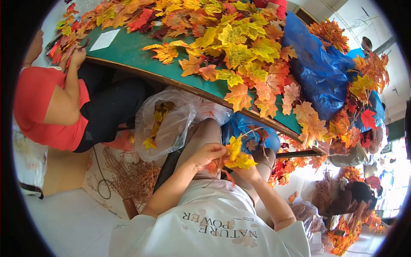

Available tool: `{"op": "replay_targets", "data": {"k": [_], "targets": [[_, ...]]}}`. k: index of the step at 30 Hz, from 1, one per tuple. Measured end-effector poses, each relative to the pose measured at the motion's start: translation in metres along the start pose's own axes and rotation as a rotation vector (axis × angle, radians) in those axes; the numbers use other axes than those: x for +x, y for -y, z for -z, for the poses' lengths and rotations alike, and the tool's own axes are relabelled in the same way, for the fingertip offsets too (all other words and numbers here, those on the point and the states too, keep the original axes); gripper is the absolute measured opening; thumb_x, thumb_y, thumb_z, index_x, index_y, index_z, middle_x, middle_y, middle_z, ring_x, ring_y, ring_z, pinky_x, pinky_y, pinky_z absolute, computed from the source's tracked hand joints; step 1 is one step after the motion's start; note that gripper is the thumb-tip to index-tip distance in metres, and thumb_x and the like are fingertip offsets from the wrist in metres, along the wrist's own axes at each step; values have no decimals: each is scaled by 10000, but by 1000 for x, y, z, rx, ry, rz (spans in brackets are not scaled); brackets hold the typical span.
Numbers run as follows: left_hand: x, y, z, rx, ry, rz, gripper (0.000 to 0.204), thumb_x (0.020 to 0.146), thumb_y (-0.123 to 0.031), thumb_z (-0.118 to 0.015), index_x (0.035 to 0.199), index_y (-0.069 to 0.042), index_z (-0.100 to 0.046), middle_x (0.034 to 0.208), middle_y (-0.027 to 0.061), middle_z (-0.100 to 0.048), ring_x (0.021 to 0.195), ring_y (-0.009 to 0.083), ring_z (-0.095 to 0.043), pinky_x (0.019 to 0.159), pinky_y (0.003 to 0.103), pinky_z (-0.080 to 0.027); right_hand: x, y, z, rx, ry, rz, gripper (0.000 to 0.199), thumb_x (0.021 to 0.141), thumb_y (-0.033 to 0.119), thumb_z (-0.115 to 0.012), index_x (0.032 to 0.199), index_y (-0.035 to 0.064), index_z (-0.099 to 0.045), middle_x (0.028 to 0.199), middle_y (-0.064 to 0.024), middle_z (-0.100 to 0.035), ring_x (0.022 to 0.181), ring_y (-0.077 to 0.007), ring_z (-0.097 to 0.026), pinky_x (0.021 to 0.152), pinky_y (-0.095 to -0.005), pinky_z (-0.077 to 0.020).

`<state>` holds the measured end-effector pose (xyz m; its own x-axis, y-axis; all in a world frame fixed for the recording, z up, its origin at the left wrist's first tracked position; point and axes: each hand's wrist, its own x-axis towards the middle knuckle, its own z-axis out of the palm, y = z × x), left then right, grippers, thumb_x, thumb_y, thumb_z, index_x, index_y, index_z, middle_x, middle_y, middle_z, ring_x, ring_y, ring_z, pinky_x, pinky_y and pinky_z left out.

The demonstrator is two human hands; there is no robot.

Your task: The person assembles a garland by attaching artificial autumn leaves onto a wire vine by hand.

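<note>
We find both hands meeting over the lap: the left hand (208,153) pinches the yellow leaves (237,155) at their near side, and the right hand (245,172) closes on them from below, with an orange leaf (212,167) tucked between the two grips. Beyond the grip, the green table (128,49) carries a large heap of loose leaves (239,47); to the left of it sits a clear bag (165,124) holding only a few. We judge the work barely begun, with most leaves unhandled. A seated person in red (47,107) works farther left.

Green table (128,49), pale tiled floor (72,222)
</note>
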<state>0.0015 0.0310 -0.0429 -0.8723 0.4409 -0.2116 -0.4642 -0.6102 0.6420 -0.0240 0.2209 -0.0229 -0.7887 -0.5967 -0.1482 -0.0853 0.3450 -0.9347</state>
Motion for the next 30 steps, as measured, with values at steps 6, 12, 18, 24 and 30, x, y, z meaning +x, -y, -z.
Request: {"op": "replay_targets", "data": {"k": [6,12,18,24,30], "targets": [[10,18,20,-307,-82,33,163,892,-186,-570,910,-24,-576,822,49,-583,726,126,-553,688,275,-486,35,95,39,-443,493,34,187,767,141,-645,911,22,-639,756,-118,-650,758,-256,-642,649,-335,-496],[3,20,17,-223,186,158,174,878,-171,-585,913,0,-576,761,54,-562,596,91,-468,590,220,-409,86,153,74,-780,10,481,68,793,51,-586,855,25,-595,756,-141,-590,696,-311,-594,623,-366,-483],[1,33,-7,-250,306,223,214,832,-159,-643,925,29,-603,758,39,-572,573,70,-457,619,208,-386,227,159,50,-902,-330,894,168,763,-7,-564,922,22,-611,844,-153,-597,732,-340,-605,653,-390,-501],[10,23,9,-355,240,176,151,826,-109,-645,911,10,-607,751,67,-584,538,73,-466,565,190,-384,281,141,41,-989,-99,664,71,762,57,-553,769,26,-616,786,-157,-572,699,-337,-597,638,-411,-495],[6,24,1,-373,85,181,124,817,-84,-653,913,-16,-615,748,64,-578,569,81,-470,542,184,-393,279,147,36,-739,-393,865,123,744,118,-611,806,20,-651,707,-136,-596,666,-292,-615,612,-366,-499]]}}
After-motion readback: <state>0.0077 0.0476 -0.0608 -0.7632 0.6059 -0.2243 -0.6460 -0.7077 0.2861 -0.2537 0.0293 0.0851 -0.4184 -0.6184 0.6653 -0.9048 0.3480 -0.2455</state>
